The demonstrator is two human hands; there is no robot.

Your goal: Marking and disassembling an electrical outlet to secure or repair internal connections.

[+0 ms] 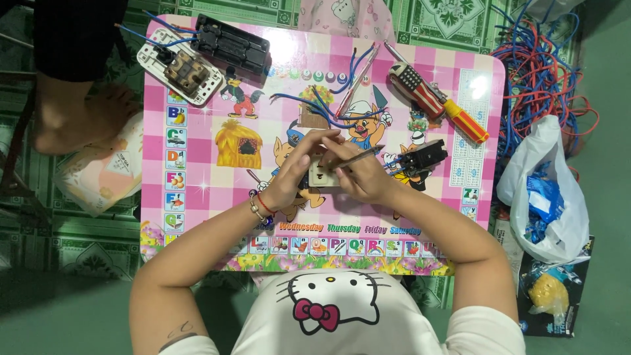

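Near the table's (197,217) middle, our left hand (299,167) pinches the socket (323,172) by its edges, a light, stiff plastic piece we judge, while our right hand (365,179) grips a screwdriver (360,158) against it.

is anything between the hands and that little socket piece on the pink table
Nothing visible. Both hands already touch the cream socket module: the left hand wraps over its top and left side, and the right hand holds a thin screwdriver against it.
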